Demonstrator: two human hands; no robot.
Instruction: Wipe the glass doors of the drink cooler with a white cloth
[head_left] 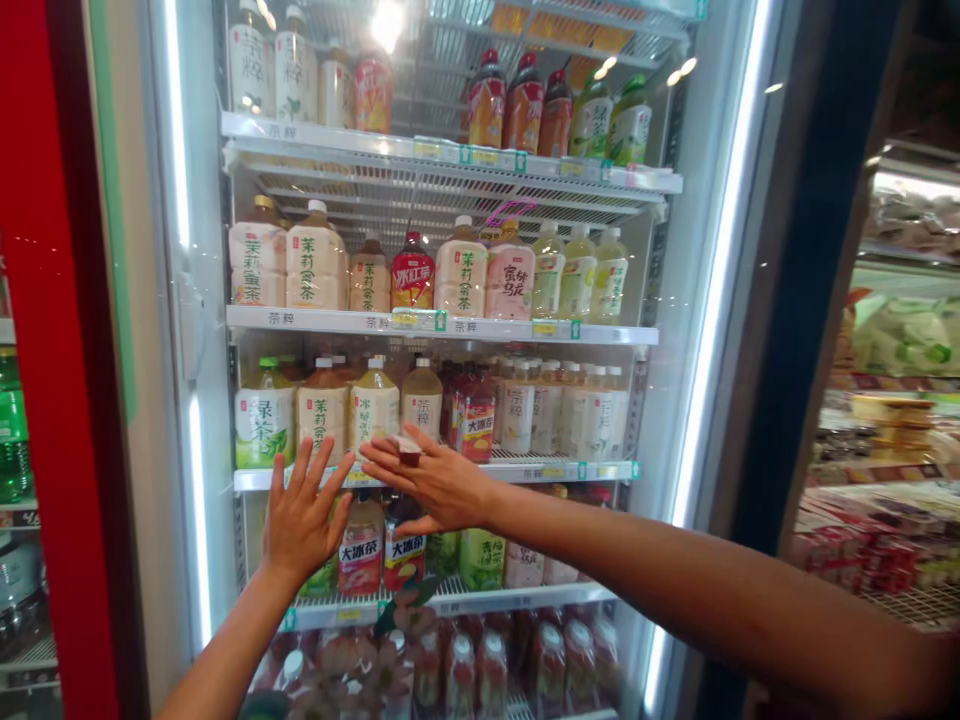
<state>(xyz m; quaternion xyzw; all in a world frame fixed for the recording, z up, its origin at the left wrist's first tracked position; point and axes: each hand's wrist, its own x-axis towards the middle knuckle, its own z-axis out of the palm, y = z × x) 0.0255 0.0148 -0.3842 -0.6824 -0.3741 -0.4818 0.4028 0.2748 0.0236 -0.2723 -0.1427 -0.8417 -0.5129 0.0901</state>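
My left hand [304, 515] is raised in front of the glass-fronted drinks fridge, fingers spread and palm forward, holding nothing. Reaching in from the right, my right hand [435, 485] has its fingers stretched leftward and its thumb lower down. A small pale and brown patch [405, 448] shows by its upper fingers; whether it is an object or a reflection I cannot tell. Behind the hands is a shelf [540, 470] with a green tea bottle [264, 420], a pale bottle [373, 400] and a red-labelled bottle [476, 420]. Whether either hand touches the glass is unclear.
Tea bottles [315, 260] line the shelves above, and dark drinks [551, 655] stand at the bottom. Bright light strips [712, 270] run up both sides. A red panel [67, 350] is at left; packaged goods [870, 540] fill shelves at right. Flower-like reflections [360, 660] overlay the lower glass.
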